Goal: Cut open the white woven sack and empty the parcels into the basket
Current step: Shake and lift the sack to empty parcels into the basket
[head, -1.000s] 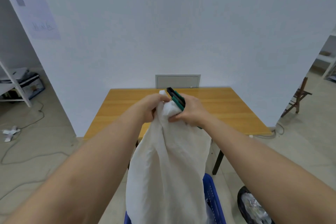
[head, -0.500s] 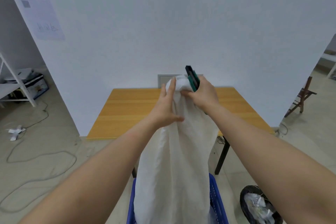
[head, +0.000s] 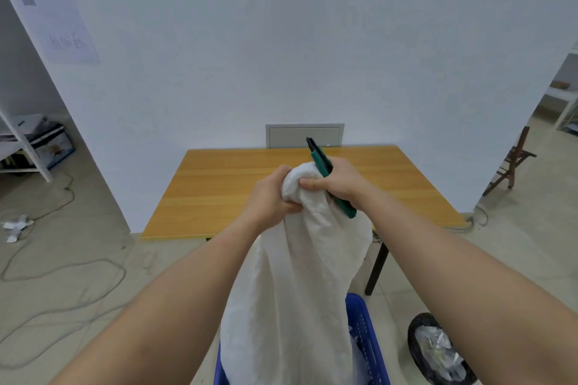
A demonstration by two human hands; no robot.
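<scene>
With the left hand (head: 271, 197) and right hand (head: 339, 180) both bunching the top of the sack (head: 297, 275), which hangs into the basket (head: 364, 331) at 6 o'clock, shake it straight down, keeping the right hand's knife (head: 322, 162) pointed away at 12.

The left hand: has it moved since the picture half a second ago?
Yes. The left hand then lay open-fingered against the white sack's top, reaching the table's far edge. Now it sits lower, over the tabletop, gripping bunched fabric.
</scene>
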